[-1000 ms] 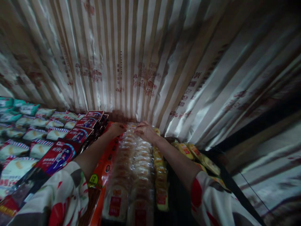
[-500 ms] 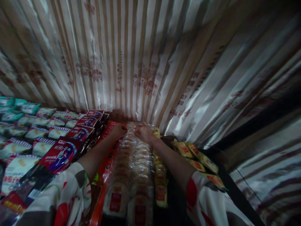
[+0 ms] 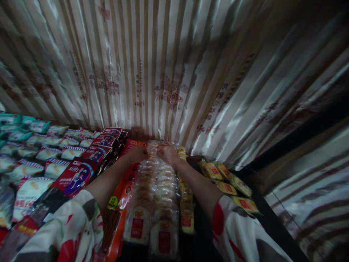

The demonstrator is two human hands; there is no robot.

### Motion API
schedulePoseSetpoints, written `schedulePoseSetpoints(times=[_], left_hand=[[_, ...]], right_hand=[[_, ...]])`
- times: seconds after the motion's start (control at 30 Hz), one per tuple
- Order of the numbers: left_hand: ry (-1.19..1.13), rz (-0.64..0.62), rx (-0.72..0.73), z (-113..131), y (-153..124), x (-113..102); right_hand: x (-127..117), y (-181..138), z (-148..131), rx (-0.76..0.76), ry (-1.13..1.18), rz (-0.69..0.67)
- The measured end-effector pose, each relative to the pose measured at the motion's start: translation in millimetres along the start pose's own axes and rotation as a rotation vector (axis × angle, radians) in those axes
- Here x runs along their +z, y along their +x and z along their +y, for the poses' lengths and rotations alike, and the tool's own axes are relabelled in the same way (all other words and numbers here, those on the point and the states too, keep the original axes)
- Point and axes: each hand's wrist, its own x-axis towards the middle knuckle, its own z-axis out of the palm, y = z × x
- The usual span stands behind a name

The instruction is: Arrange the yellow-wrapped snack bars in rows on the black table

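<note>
Two rows of clear-wrapped round flat cakes with red labels, a left row [image 3: 137, 222] and a right row [image 3: 164, 233], run away from me. At their far end my left hand [image 3: 139, 153] is closed in a pinch at the edge of a clear cake packet [image 3: 153, 146]. Close on the other side of that packet, my right hand [image 3: 167, 153] has its fingers curled and pressed together. Its fingertips are partly hidden by the hand itself, and the dim light blurs the exact grip. Yellow-wrapped small cakes [image 3: 187, 218] lie in a narrow row under my right forearm.
Orange snack bags [image 3: 127, 182] adjoin the cakes on the left, then dark red packets [image 3: 79, 173], white bags [image 3: 32, 194] and green bags [image 3: 39, 126]. Loose yellow packets [image 3: 225, 187] lie at right. A pleated, printed curtain [image 3: 147, 72] hangs right behind the goods.
My left hand has shifted slightly right, closer to my right hand. My right hand stays nearly in place. The whole view has shifted slightly.
</note>
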Motion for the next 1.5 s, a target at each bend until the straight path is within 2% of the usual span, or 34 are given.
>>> schedulePoseSetpoints(times=[0.2,0.3,0.57,0.63,0.77,0.9,1.07,1.23,1.5], left_hand=[[-0.038,0.011,0.040,-1,-1,2],[-0.048,0.055,0.030,0,0,5],[-0.032,0.264,-0.076,0,-10,11],[-0.029,0.231,-0.087,-2,-15,8],[-0.085,0.042,-0.021,-5,-23,4],[-0.121,0.022,0.021,-5,-27,7],[-0.114,0.129,-0.007,-5,-31,13],[-0.140,0.184,-0.028,-6,-32,23],[-0.085,0.313,-0.124,0,-49,17]], right_hand=[[-5,-5,2,-0.080,0.076,0.050],[-5,-7,2,-0.150,0.102,0.005],[-1,-12,-9,-0.029,0.039,0.024],[-3,-13,-13,-0.008,0.032,0.003],[-6,-14,-17,0.028,0.035,-0.019],[-7,-17,-19,0.019,0.033,0.013],[-12,-26,-24,-0.079,0.094,0.068],[-13,-32,-30,-0.139,0.092,-0.009],[-12,-35,-38,-0.010,-0.004,-0.018]])
